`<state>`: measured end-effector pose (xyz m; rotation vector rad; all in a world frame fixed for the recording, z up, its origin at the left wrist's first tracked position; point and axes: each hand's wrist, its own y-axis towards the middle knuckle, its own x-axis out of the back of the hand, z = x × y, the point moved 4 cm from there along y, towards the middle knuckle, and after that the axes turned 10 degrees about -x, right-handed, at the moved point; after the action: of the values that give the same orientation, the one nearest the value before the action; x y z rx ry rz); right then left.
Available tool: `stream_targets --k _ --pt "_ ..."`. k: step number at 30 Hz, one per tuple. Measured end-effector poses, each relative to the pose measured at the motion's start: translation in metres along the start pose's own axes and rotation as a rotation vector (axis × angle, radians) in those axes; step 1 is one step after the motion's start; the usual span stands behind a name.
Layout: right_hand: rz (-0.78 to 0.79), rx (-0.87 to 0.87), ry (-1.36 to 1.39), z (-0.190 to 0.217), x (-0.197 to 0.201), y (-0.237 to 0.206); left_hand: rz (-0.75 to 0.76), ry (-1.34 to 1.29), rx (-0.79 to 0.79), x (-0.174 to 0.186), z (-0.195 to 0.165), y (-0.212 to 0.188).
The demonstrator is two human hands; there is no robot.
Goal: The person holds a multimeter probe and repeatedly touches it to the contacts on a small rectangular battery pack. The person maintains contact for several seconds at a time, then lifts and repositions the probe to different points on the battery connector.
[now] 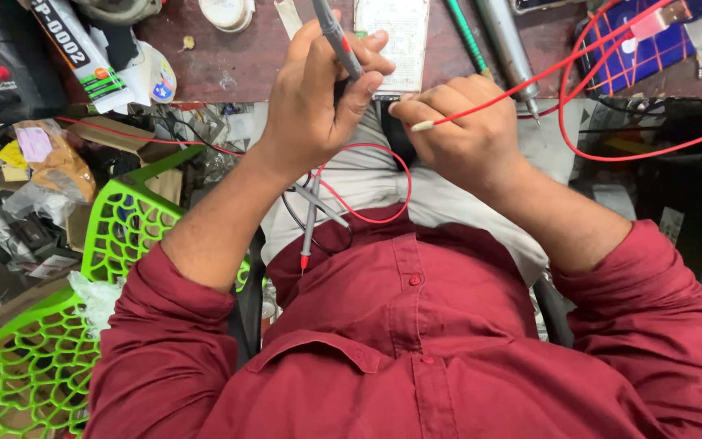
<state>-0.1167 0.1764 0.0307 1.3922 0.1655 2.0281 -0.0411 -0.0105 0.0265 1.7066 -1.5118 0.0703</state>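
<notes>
My left hand (pixel 318 93) is closed around a grey probe-like tool (pixel 333 32) with a red mark, holding it upright like a pen at the bench edge. My right hand (pixel 461 130) is closed on the end of a red wire (pixel 530 81), whose pale tip sticks out to the left between the fingers. A small dark object sits half hidden between the two hands. A second grey probe (pixel 309 228) with a red tip lies in my lap, with red and black leads looping around it.
The brown bench (pixel 237 57) carries a white printed card (pixel 396 32), a soldering iron (pixel 509 53), a green-handled tool (pixel 466 36), a blue circuit board (pixel 647 49) and a tube. A green plastic chair (pixel 34 341) stands at my left beside cluttered bags.
</notes>
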Motion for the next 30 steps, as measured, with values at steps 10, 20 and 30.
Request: stream_targets --k 10,20,30 --pt "0.059 -0.001 -0.038 -0.010 -0.004 0.025 0.042 0.008 -0.027 0.004 0.018 0.012" --pt "0.088 -0.021 -0.089 -0.017 -0.004 0.044 0.053 0.007 -0.018 0.003 0.029 0.018" --pt "0.039 -0.056 -0.056 -0.005 0.009 0.060 0.019 0.036 -0.043 0.006 0.014 0.034"
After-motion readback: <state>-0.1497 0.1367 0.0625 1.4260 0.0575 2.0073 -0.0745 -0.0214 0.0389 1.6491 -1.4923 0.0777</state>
